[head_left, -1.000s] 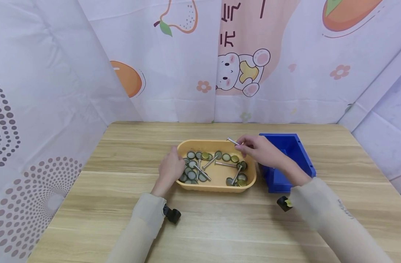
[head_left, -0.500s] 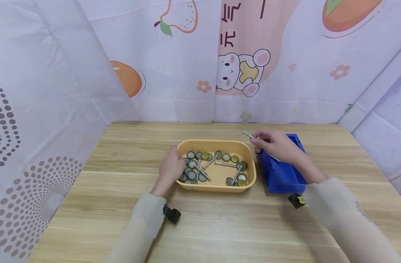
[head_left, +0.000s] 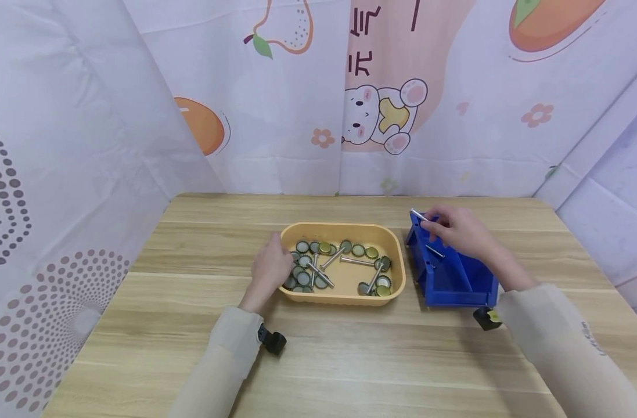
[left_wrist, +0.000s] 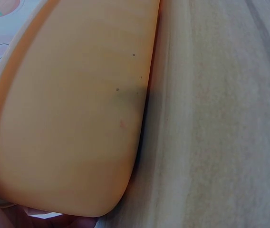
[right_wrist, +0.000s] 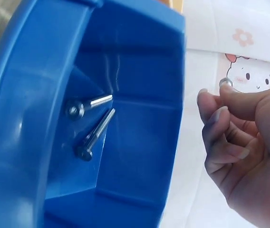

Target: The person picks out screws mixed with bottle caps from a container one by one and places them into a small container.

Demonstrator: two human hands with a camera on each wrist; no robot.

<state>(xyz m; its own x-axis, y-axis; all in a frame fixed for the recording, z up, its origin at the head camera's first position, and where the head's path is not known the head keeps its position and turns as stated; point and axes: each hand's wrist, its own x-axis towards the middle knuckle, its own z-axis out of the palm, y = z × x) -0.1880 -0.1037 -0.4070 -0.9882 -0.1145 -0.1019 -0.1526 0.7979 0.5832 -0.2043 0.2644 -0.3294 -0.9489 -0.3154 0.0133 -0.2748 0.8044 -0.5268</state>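
My right hand (head_left: 461,232) pinches a silver bolt (head_left: 419,215) between thumb and fingertips, above the far end of a blue plastic bin (head_left: 456,299). In the right wrist view only the round end of that bolt (right_wrist: 226,81) shows past the thumb. Inside the bin lie two bolts; one bolt (right_wrist: 97,135) points up and right. My left hand (head_left: 271,267) grips the left end of a yellow oval tub (head_left: 344,299), whose outer wall (left_wrist: 78,109) fills much of the left wrist view. Most of the left fingers are hidden there.
Several bottle caps (head_left: 303,278), grey and gold, lie in the tub with several loose bolts (head_left: 357,262). The tub stands just left of the blue bin on a wooden table (head_left: 349,360). A printed curtain (head_left: 276,116) hangs behind the table.
My right hand has carried the bolt rightward from over the tub to over the blue bin. My left hand has stayed at the tub's left end.
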